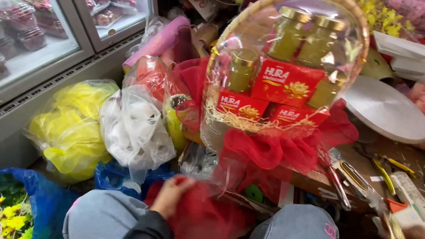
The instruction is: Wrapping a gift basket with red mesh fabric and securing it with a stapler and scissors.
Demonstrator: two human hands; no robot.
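My left hand [170,194] comes in from the lower left in a dark sleeve and grips a bundle of red mesh fabric [201,217] between my grey-trousered knees [104,216]. Just above it stands a gift basket [283,71] wrapped in clear cellophane, holding gold-lidded jars [290,33] and red boxes [285,82] on straw. A red mesh bow [270,150] is tied across the basket's front. My right hand is not visible.
A bag of yellow mesh [73,128] and a white plastic bag [133,126] lie at left before a glass-door fridge [48,48]. A blue bag with yellow flowers [26,203] is at lower left. Scissors and tools [354,177] and a white round board [385,108] are at right.
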